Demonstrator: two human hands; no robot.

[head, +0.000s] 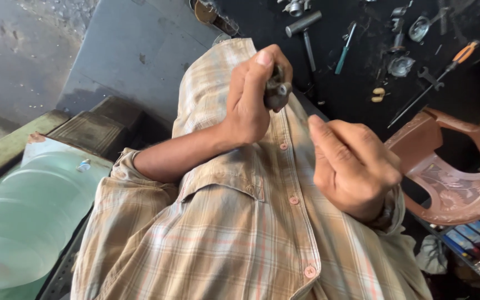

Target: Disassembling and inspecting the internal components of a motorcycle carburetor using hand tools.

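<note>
My left hand [251, 97] is raised in front of my checked shirt [240, 222] and grips a small dark metal part [277, 91] between thumb and fingers. My right hand [354, 166] hovers just right of it, fingers curled loosely with the index finger stretched toward the part. Nothing shows inside the right hand. The two hands are a short gap apart and do not touch.
A dark oily floor holds scattered tools: a socket wrench [305, 30], a green screwdriver [344, 50], an orange-handled screwdriver [445, 69], a spanner [430, 78]. A brown plastic chair [456, 166] stands at right. A large pale green water jar [29, 222] lies at left.
</note>
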